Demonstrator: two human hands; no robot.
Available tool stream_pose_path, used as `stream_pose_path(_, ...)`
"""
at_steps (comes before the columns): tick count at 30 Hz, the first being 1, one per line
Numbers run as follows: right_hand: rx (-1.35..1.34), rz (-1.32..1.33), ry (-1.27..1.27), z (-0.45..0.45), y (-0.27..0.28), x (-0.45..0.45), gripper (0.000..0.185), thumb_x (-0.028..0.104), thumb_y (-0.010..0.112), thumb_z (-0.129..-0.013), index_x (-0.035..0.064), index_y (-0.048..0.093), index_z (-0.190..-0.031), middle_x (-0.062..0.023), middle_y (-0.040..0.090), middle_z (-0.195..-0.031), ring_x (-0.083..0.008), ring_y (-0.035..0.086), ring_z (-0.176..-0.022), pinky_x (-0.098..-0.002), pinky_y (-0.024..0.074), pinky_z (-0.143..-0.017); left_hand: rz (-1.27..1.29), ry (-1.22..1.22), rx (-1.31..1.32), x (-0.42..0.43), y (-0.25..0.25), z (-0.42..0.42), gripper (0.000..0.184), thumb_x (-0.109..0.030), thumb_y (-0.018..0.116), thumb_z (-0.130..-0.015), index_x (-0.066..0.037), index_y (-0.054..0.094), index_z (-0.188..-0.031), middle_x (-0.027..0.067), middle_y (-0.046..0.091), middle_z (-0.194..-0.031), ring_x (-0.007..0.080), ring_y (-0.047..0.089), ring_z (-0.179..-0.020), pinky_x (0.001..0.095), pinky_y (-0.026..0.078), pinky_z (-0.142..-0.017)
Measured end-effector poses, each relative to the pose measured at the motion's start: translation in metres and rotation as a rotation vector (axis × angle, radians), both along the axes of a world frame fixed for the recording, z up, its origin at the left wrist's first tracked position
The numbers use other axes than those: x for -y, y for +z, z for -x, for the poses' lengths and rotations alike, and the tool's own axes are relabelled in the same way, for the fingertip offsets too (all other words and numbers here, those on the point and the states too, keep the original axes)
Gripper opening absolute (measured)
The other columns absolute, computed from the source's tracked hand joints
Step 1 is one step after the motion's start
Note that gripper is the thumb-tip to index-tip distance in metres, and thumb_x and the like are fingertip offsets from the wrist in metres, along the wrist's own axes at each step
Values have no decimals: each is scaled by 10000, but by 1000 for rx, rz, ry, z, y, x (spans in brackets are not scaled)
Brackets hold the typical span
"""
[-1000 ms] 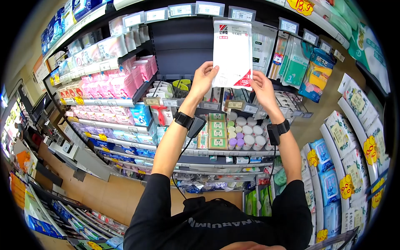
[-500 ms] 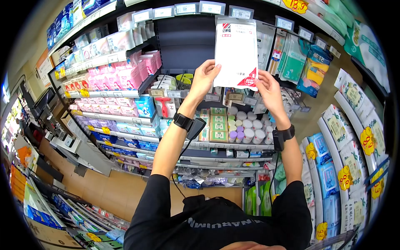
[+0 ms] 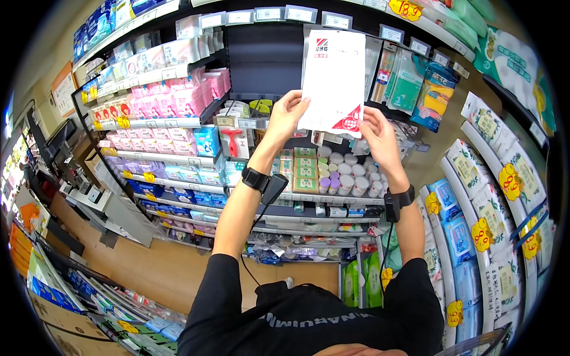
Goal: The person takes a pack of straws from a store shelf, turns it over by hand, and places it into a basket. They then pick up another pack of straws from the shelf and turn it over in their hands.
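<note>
A white flat packet [image 3: 333, 77] with a red corner and a red logo is held upright before the shelves. My left hand [image 3: 287, 114] grips its lower left edge, thumb on the front. At its lower right corner, my right hand [image 3: 375, 129] pinches the edge beside the red triangle. Other hanging packs, among them a green one [image 3: 407, 81] and a blue-and-yellow one [image 3: 434, 98], are to the right of the packet. Below my hands stand white-lidded round tubs [image 3: 358, 185] and green-and-tan boxes [image 3: 306, 172].
Shelves with pink packs [image 3: 189, 102] fill the left side. A red-handled item [image 3: 233, 142] hangs near my left forearm. On the right, shelves hold blue wipe packs [image 3: 458, 239] and white packs with yellow price tags. A grey counter [image 3: 127, 216] stands at the far left.
The view has shifted slightly, so the shelves sit differently in the frame. The packet stays in both hands, its angle a little changed.
</note>
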State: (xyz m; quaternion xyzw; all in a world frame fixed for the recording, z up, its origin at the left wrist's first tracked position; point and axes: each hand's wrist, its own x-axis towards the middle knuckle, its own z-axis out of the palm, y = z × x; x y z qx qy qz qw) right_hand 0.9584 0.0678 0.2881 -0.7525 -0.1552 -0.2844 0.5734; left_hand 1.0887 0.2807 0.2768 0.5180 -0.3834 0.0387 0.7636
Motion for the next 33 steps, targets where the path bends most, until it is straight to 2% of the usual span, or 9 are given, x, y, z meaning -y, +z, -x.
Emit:
stream_pose_path(2, 33, -17, 13, 11, -13, -4, 360, 109, 618, -977, -29, 519, -1295, -97, 639, -1198, -101, 604, -990, -246, 496, -823, 0, -30, -23, -6, -14, 13, 281, -151, 610, -991, 45, 594, -1192, 97, 694, -1067, 110, 645, -952, 246, 512, -841)
stream_pose_path(4, 2, -16, -8, 30, -29, -9, 376, 81, 628, -963, -34, 514, -1302, -108, 620, -1217, -116, 600, -1028, -268, 501, -900, -4, 26, 5, -11, -28, 37, 357, -120, 617, -977, 42, 564, -1290, 129, 679, -1150, 133, 653, -1004, 255, 522, -879)
stream_pose_path(7, -69, -27, 42, 63, -62, -10, 373, 59, 631, -953, -35, 515, -1295, -112, 606, -1236, -126, 598, -1041, -280, 502, -922, -40, 61, -66, -18, -59, 74, 481, -60, 646, -940, 45, 493, -1383, 151, 650, -1233, 154, 641, -1074, 284, 539, -917)
stream_pose_path(13, -251, -177, 86, 147, -129, -21, 475, 20, 653, -909, -47, 470, -1342, -110, 569, -1260, -155, 573, -1102, -294, 490, -949, -8, -42, -247, -35, -133, 154, 538, -23, 677, -902, 36, 473, -1396, 166, 558, -1361, 187, 611, -1118, 312, 524, -958)
stream_pose_path(20, -349, -255, 66, 239, -174, -34, 539, -27, 630, -916, -34, 414, -1409, -139, 560, -1306, -171, 587, -1124, -291, 488, -939, -31, -130, -419, -51, -201, 257, 537, 23, 676, -902, 57, 460, -1393, 139, 602, -1269, 169, 604, -1114, 298, 511, -945)
stream_pose_path(26, -411, -425, 22, 285, -199, -44, 527, -60, 597, -918, -46, 406, -1409, -134, 575, -1276, -166, 578, -1138, -294, 464, -981, -77, -167, -544, -62, -223, 308, 525, 62, 658, -902, 68, 460, -1388, 143, 595, -1277, 160, 613, -1102, 288, 520, -930)
stream_pose_path(30, -418, -442, 44, 296, -208, -50, 502, -56, 587, -935, -50, 410, -1405, -133, 581, -1255, -160, 583, -1115, -282, 479, -963, -110, -48, -502, -68, -240, 317, 371, -12, 614, -963, 63, 540, -1319, 122, 648, -1193, 145, 614, -1083, 280, 489, -948)
stream_pose_path(31, -419, -451, 41, 296, -210, -52, 502, -56, 587, -935, -50, 410, -1405, -133, 581, -1255, -160, 583, -1115, -282, 479, -963, -99, -23, -580, -70, -242, 320, 293, -60, 586, -993, 55, 587, -1263, 106, 671, -1145, 134, 612, -1074, 268, 474, -950)
stream_pose_path(33, -435, -461, 62, 298, -213, -58, 498, -60, 584, -936, -50, 412, -1403, -134, 583, -1245, -161, 585, -1111, -282, 484, -957, -98, -11, -601, -74, -246, 321, 277, -70, 584, -997, 50, 595, -1247, 97, 676, -1129, 130, 616, -1062, 267, 480, -942)
